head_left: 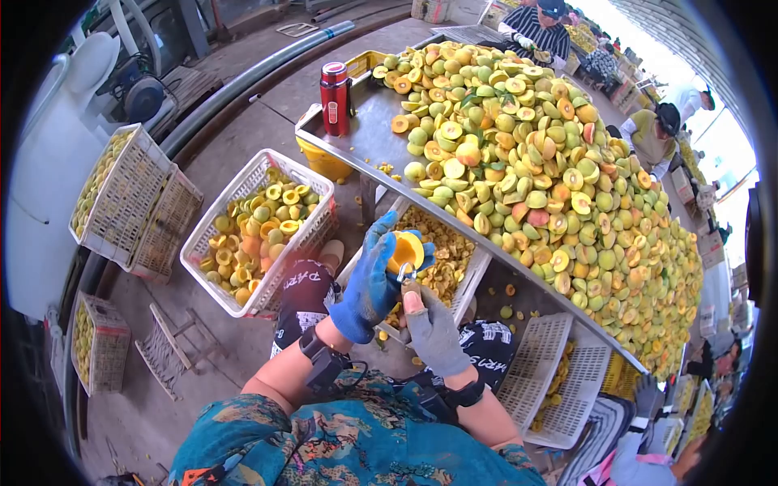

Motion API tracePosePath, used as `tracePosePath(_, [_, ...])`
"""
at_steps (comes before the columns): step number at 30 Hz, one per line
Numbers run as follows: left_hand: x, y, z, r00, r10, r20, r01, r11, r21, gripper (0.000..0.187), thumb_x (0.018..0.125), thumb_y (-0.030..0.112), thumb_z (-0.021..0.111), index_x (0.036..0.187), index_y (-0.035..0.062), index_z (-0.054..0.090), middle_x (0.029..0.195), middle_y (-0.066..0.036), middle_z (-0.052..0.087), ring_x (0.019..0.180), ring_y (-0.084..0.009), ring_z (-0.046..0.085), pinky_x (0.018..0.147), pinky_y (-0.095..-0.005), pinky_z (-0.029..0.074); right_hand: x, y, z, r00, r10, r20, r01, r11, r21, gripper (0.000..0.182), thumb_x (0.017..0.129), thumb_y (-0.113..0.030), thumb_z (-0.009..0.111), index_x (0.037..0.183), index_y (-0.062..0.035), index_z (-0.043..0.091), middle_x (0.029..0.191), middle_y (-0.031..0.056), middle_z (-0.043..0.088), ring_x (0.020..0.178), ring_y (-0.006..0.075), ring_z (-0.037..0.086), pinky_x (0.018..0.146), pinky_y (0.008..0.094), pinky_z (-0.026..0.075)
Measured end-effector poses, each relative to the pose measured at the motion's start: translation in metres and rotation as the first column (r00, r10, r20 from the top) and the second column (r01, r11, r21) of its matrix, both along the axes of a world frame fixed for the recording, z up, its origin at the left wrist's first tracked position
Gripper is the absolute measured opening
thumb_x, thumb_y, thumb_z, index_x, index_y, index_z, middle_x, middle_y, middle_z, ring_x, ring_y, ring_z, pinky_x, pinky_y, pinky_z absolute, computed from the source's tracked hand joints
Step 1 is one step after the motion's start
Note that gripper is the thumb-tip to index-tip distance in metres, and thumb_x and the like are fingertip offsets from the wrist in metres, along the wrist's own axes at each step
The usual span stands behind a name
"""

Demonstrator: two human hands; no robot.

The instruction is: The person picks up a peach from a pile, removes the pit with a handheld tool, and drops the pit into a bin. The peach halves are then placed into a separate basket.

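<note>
- The metal table (374, 121) is the landmark: both hands are just in front of its near edge, above the scrap crate (474, 283) that stands low beside that edge.
- Left hand (369, 283), in a blue glove: the forearm slants up toward the table, the wrist close to straight, the palm turned in toward the other hand. Its fingers are curled around a hollowed fruit half (403, 257), clamped on it.
- The fruit half is in front of the table's near edge, its orange cut face tipped toward the right hand.
- Right hand (435, 330), in a grey glove with the thumb tip bare: the forearm leans up and leftward toward the table's near edge. The fingers are closed on a small tool (406, 275), thumb laid along its handle; the metal tip is at the fruit's lower rim. Whether it touches the flesh, I cannot tell.
- Heaped fruit (535, 170) covers much of the table; a red flask (335, 99) stands upright at its left end.
</note>
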State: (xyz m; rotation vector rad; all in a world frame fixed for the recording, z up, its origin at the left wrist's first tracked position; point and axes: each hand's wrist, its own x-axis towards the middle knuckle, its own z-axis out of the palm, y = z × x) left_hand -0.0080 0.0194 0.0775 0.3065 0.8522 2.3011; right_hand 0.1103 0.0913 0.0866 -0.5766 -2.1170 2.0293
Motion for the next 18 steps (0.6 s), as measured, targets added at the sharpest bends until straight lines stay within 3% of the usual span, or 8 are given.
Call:
tracePosePath(2, [-0.001,0.000,0.008,0.999,0.030,0.012,-0.029,0.999,-0.045,0.054,0.100,0.039,0.046,0.143,0.0106,0.028,0.121,-0.016,0.053,0.108,-0.0314,0.061,0.094,-0.0448,0.052,-0.004,0.000,0.000,1.000,0.003,0.009,-0.003,1.000,0.005,0.042,0.100,-0.042,0.048,0.104,-0.0025,0.060,0.068,-0.0008,0.053,0.059,0.0087,0.049,0.055,0.0267,0.040])
tracePosePath(4, [-0.007,0.001,0.010,1.000,0.024,-0.010,-0.025,0.998,-0.061,0.054,0.100,0.039,0.046,0.142,0.0107,0.028,0.121,-0.016,0.053,0.106,-0.0308,0.061,0.094,-0.0439,0.052,-0.009,0.001,-0.007,0.997,0.041,-0.071,-0.017,0.951,0.308,0.042,0.099,-0.043,0.048,0.102,-0.0018,0.059,0.066,0.0007,0.054,0.056,0.0102,0.052,0.052,0.0280,0.042])
tracePosePath(5, [-0.009,0.001,0.010,0.999,0.015,-0.038,-0.018,0.997,-0.074,0.053,0.100,0.039,0.046,0.142,0.0108,0.029,0.121,-0.015,0.054,0.105,-0.0302,0.061,0.093,-0.0431,0.053,-0.011,0.002,-0.004,0.997,0.043,-0.067,-0.021,0.950,0.310,0.042,0.099,-0.043,0.048,0.102,-0.0018,0.059,0.066,0.0007,0.054,0.056,0.0102,0.052,0.052,0.0280,0.042])
tracePosePath(8, [-0.017,0.003,0.003,0.998,-0.041,0.040,0.041,0.999,-0.006,0.051,0.100,0.038,0.047,0.140,0.0100,0.033,0.121,-0.016,0.055,0.104,-0.0299,0.062,0.091,-0.0428,0.054,-0.017,0.007,0.002,0.998,0.063,-0.003,-0.060,0.974,0.219,0.042,0.099,-0.042,0.049,0.098,-0.0013,0.059,0.065,0.0018,0.054,0.056,0.0112,0.053,0.052,0.0287,0.042])
tracePosePath(10, [-0.021,0.004,-0.003,0.990,-0.077,0.121,0.079,0.997,-0.010,0.050,0.100,0.038,0.048,0.139,0.0094,0.035,0.120,-0.016,0.056,0.104,-0.0301,0.062,0.090,-0.0428,0.054,-0.018,0.017,-0.001,0.976,0.174,0.132,-0.177,0.984,0.008,0.045,0.099,-0.045,0.048,0.094,-0.0016,0.059,0.066,0.0016,0.055,0.060,0.0110,0.052,0.056,0.0275,0.042])
tracePosePath(13, [-0.030,0.007,-0.015,0.956,-0.172,0.237,0.173,0.985,0.021,0.049,0.100,0.037,0.049,0.138,0.0082,0.039,0.119,-0.017,0.058,0.103,-0.0309,0.063,0.089,-0.0436,0.054,-0.025,0.034,0.002,0.937,0.298,0.182,-0.288,0.954,-0.077,0.049,0.098,-0.049,0.046,0.094,-0.0020,0.059,0.065,0.0007,0.054,0.062,0.0091,0.051,0.057,0.0251,0.041])
tracePosePath(17, [-0.037,0.011,-0.020,0.914,-0.289,0.285,0.293,0.956,0.027,0.050,0.099,0.036,0.050,0.138,0.0069,0.041,0.117,-0.018,0.059,0.103,-0.0328,0.063,0.091,-0.0457,0.053,-0.030,0.052,-0.008,0.891,0.412,0.190,-0.391,0.910,-0.137,0.053,0.097,-0.054,0.045,0.095,-0.0024,0.060,0.067,-0.0001,0.054,0.061,0.0077,0.050,0.056,0.0233,0.040])
tracePosePath(18, [-0.040,0.011,-0.016,0.913,-0.292,0.285,0.297,0.954,0.026,0.050,0.099,0.036,0.050,0.138,0.0069,0.041,0.117,-0.018,0.059,0.103,-0.0328,0.063,0.091,-0.0457,0.053,-0.030,0.055,-0.010,0.897,0.426,0.122,-0.383,0.883,-0.271,0.054,0.096,-0.054,0.047,0.097,-0.0022,0.060,0.069,-0.0005,0.054,0.061,0.0070,0.048,0.056,0.0226,0.039])
